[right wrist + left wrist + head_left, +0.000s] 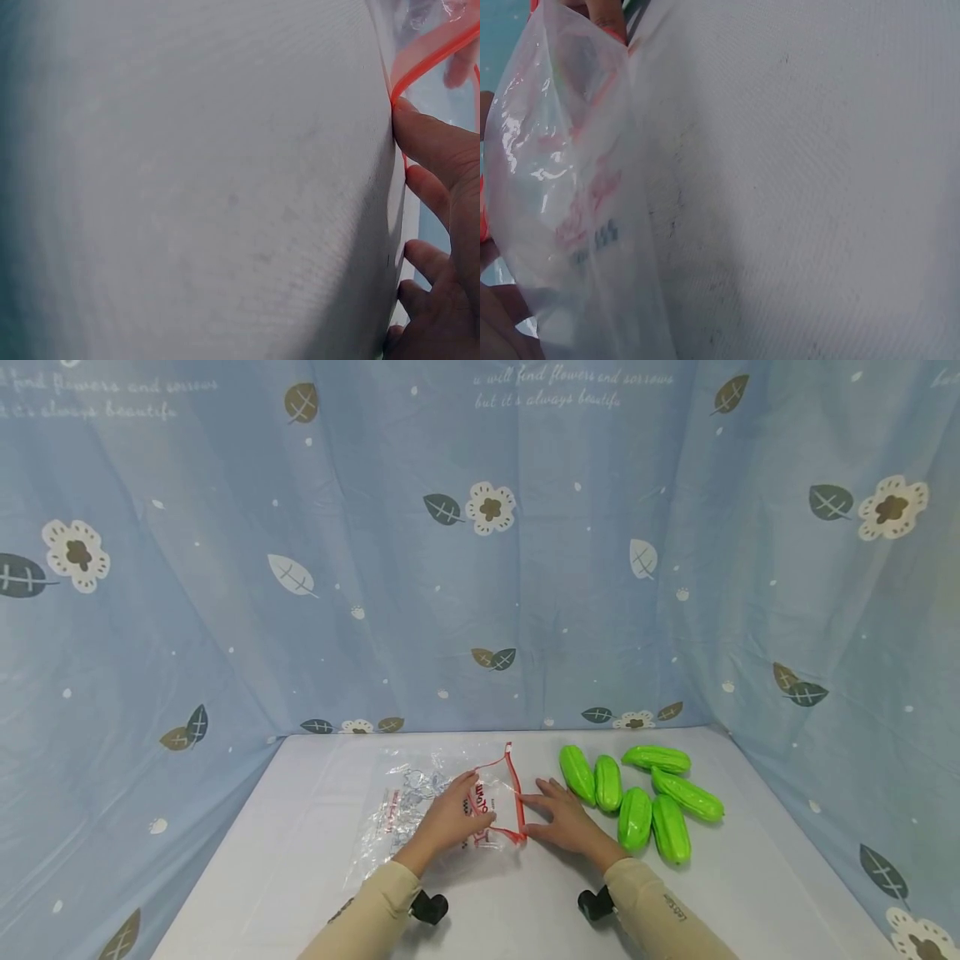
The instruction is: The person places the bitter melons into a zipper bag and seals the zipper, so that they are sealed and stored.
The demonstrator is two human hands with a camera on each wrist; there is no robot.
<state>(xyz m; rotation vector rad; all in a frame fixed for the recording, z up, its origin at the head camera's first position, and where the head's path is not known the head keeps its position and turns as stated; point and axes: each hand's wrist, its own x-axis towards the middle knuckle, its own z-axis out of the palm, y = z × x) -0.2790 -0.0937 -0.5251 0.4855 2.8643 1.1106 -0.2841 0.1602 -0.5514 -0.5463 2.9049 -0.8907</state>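
A clear zip bag (408,802) with red print lies flat on the white table, its red-edged mouth spread toward the right. My left hand (447,817) holds the upper rim of the mouth, thumb and fingers apart along it. In the left wrist view the bag's film (577,180) bulges upward beside the fingers. My right hand (567,818) rests at the opposite red edge (517,785), fingers spread. In the right wrist view its thumb (427,139) touches that edge while the other fingertips meet the table.
Several bright green, ridged, cucumber-shaped pieces (635,818) lie to the right of my right hand. A blue patterned curtain (480,610) encloses the white table (247,852) at the back and sides.
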